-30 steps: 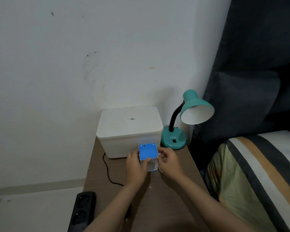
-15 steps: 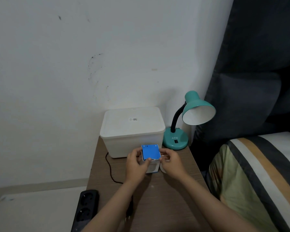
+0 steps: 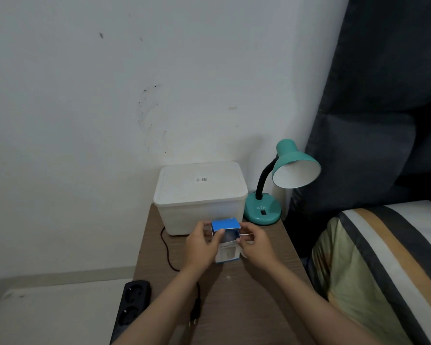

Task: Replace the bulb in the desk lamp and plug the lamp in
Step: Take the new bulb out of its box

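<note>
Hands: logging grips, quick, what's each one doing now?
Left hand: grips the bulb box, thumb at its opened top.
Right hand: pinches the box's side flap.

Dim, even indoor light with faint, soft shadows — slightly soft focus, and wide-angle bending toward the edges.

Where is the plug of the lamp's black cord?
In the head view, the black plug lies unplugged on the brown wooden table, near its front left edge, beside the black power strip and under the left forearm.
</note>
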### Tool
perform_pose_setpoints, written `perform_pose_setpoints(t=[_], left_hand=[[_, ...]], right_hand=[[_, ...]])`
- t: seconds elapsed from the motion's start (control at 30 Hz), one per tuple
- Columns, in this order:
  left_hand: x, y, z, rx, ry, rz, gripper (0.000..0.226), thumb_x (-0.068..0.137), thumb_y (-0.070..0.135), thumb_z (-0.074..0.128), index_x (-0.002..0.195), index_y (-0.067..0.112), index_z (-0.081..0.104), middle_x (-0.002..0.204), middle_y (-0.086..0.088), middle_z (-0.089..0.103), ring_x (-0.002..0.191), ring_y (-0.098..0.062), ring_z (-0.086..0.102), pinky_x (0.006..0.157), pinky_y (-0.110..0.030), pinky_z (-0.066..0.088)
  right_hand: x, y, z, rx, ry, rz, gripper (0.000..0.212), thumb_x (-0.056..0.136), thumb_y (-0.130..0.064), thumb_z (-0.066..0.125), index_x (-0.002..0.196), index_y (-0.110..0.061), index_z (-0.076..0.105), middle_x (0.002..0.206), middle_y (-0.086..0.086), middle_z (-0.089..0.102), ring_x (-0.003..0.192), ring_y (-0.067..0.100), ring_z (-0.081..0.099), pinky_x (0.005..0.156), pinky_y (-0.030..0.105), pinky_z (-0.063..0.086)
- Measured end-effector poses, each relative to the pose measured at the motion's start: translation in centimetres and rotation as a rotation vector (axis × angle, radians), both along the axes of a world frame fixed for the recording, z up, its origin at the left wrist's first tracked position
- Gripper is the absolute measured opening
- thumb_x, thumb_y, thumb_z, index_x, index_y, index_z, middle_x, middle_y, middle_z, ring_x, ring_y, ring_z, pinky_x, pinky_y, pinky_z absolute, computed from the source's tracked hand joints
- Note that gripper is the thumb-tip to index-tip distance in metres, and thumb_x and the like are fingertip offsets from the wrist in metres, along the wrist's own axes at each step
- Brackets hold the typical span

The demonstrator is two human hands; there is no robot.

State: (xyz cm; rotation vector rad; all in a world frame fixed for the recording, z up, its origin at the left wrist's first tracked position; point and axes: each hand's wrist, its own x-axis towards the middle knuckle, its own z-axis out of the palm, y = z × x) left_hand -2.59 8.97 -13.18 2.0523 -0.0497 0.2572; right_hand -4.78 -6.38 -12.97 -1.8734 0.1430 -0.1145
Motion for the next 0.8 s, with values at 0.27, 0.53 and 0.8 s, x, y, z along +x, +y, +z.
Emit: perform_pose_setpoints(t=[0.27,0.53,0.8], left_hand=[[0.6,0.7,-0.3,0.216,-0.032,-0.184,0.039,0.085,0.043,0.060,0.119,0.027,0.052,0.100,0.003,0.060,0.082,-0.011,0.059,0.071,-0.027,0.052],[2.6,2.0,0.4,0.349,0.244,-0.421,0.075,0.083,0.047,0.061,0.144,0.039,0.018,0.136,-0.003,0.048,0.110,-0.017,0.054,0.084,-0.027,0.046],[1.2,2.5,-0.2,0.325,0.281,-0.470,0.082,0.085,0.046,0.060,0.147,0.034,0.008,0.084,0.004,0.059,0.079,-0.010,0.059,0.070,-0.022,0.047]], right_hand=[[0.4,-1.0,1.8,-0.049,0.028,0.196,0.067,0.085,0.011,0.053,0.136,-0.030,0.041,0.085,0.001,0.049,0.068,0.006,0.050,0.065,0.013,0.049],[2.3,-1.5,2.7,-0.407,-0.062,0.221,0.063,0.086,-0.014,0.063,0.142,-0.027,0.037,0.087,0.001,0.052,0.071,0.008,0.050,0.068,0.013,0.043],[3.5,-0.1,2.6,-0.577,-0.066,0.273,0.054,0.076,-0.029,0.075,0.126,-0.019,0.056,0.116,-0.001,0.061,0.095,0.005,0.056,0.081,0.019,0.043]])
